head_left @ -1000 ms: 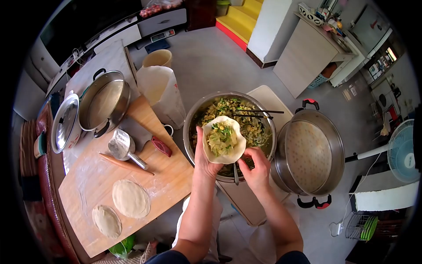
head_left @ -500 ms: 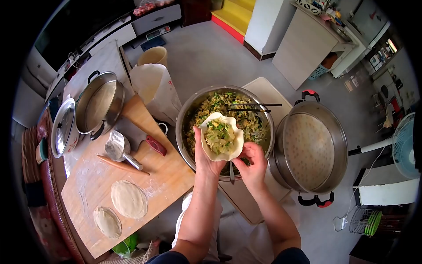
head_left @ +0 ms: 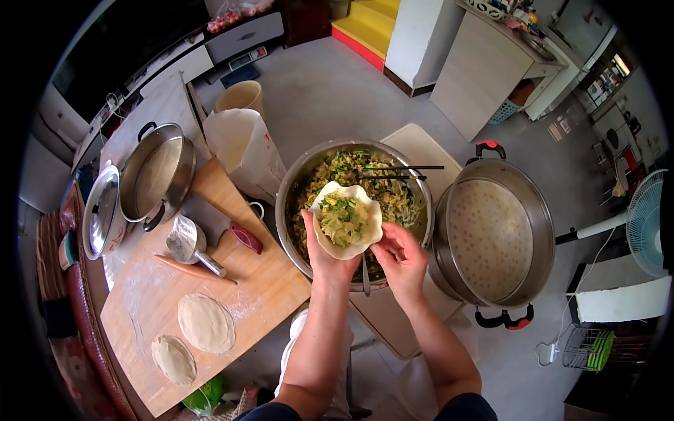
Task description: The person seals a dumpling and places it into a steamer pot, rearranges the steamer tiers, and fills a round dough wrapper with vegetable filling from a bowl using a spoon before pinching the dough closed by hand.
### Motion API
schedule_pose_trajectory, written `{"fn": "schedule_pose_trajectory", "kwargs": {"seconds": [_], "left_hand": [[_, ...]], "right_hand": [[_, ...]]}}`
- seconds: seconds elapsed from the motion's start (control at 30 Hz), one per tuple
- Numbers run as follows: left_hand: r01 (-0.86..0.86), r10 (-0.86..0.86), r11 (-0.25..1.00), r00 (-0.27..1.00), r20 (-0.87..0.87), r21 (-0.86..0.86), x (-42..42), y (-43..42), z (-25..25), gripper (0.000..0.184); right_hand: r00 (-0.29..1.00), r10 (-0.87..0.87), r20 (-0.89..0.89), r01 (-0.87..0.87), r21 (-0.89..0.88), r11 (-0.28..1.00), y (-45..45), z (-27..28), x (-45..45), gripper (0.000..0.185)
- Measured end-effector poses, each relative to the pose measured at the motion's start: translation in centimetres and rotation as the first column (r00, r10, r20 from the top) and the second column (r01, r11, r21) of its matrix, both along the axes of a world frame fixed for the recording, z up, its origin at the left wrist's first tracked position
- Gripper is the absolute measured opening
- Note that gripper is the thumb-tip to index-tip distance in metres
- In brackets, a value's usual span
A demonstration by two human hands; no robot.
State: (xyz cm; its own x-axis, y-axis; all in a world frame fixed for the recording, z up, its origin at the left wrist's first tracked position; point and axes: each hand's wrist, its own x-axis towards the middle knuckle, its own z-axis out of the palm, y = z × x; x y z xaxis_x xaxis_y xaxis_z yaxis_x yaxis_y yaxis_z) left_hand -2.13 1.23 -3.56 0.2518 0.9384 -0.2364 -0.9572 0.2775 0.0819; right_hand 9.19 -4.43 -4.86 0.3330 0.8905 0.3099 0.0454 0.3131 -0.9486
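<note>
My left hand (head_left: 328,265) cups a round dough wrapper (head_left: 373,231) with a wavy edge. Chopped filling (head_left: 342,214), green, yellow and pale, is heaped in its middle. At the wrapper's right edge, the thumb and fingers of my right hand (head_left: 404,263) are closed on the dough. Both hands are above the near part of a large metal bowl (head_left: 283,219), which holds more of the filling (head_left: 406,205). Dark chopsticks (head_left: 407,168) rest across the bowl's far right side. A spoon handle (head_left: 366,275) shows between my wrists.
Left, a wooden board (head_left: 270,302) carries two flat dough pieces (head_left: 207,323), a rolling pin (head_left: 193,269), a metal scoop (head_left: 185,237) and a red-handled knife (head_left: 246,238). Behind are a pan (head_left: 158,172) and a white bag (head_left: 256,151). Right stands a steamer pot (head_left: 491,238).
The whole view has shifted slightly. My hands keep nearly the same hold on the filled wrapper, and the right fingers stay at its edge.
</note>
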Motion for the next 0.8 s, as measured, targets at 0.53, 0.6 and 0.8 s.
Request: {"fn": "schedule_pose_trajectory", "kwargs": {"seconds": [0.53, 0.6, 0.8], "left_hand": [[-0.085, 0.1, 0.991, 0.983, -0.153, 0.102, 0.3, -0.2, 0.8, 0.066], [-0.088, 0.101, 0.992, 0.984, -0.148, 0.091, 0.3, -0.3, 0.8, 0.065], [-0.077, 0.084, 0.995, 0.992, -0.093, 0.067, 0.3, -0.2, 0.4, 0.062]], "right_hand": [[0.956, -0.026, 0.293, -0.012, 0.129, 0.992, 0.5, 0.4, 0.3, 0.021], [0.964, -0.026, 0.266, -0.005, 0.115, 0.993, 0.5, 0.2, 0.3, 0.02], [0.973, -0.05, 0.226, 0.038, 0.057, 0.998, 0.4, 0.7, -0.2, 0.02]]}}
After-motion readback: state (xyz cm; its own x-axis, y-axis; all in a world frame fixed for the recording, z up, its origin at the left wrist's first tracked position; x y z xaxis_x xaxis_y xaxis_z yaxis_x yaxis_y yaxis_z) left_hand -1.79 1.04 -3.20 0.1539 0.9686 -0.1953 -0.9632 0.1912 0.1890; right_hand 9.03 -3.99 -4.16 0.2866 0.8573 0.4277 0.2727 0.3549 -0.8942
